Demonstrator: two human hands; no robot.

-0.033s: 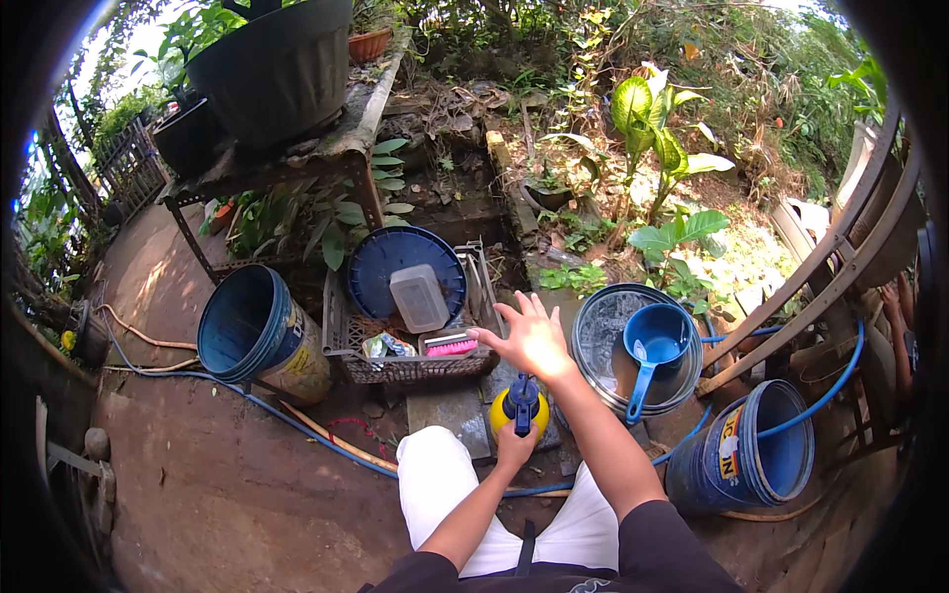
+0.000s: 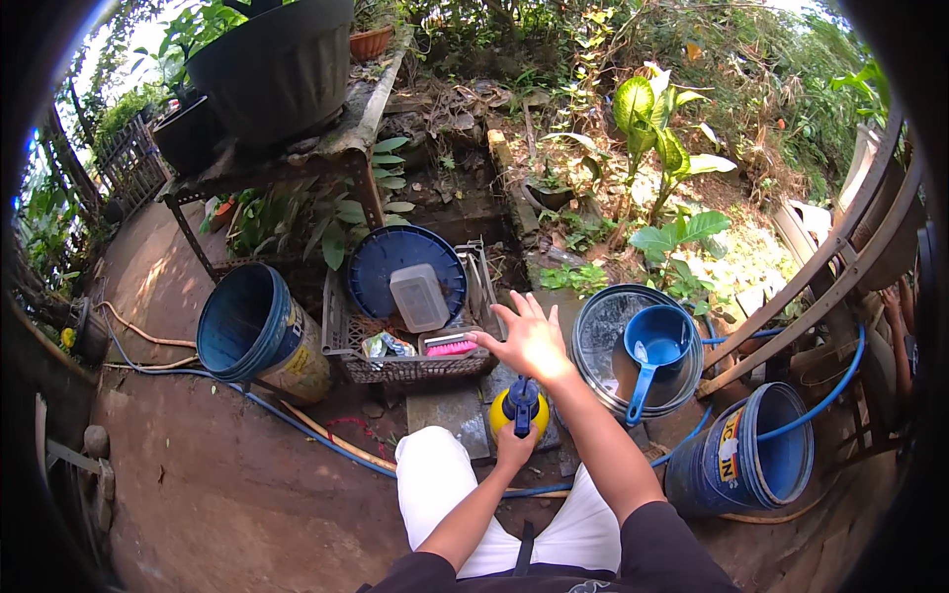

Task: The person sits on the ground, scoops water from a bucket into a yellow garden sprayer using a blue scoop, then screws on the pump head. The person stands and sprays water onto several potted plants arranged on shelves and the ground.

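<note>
Between my knees stands a yellow pump spray bottle (image 2: pixel 499 419) with a dark blue top. My left hand (image 2: pixel 516 447) is closed round the handle at its near side. My right hand (image 2: pixel 532 341) is held out beyond the bottle, fingers spread and nothing in it, with sunlight bright on its back. Right of that hand is a wide round tub (image 2: pixel 585 348) of water, and a blue dipper (image 2: pixel 645 368) rests in it. To the left, a dark plastic crate (image 2: pixel 371 368) holds a round blue lid (image 2: pixel 371 272), a clear lidded container (image 2: pixel 419 298) and a pink brush (image 2: pixel 453 348).
A blue bucket (image 2: pixel 282 341) leans at the left and another bucket (image 2: pixel 707 474) at the right. Blue and tan hoses (image 2: pixel 331 445) cross the ground. Behind the crate, a metal table (image 2: pixel 287 158) carries a large black pot (image 2: pixel 272 69). Curved wooden bars (image 2: pixel 791 292) stand far right.
</note>
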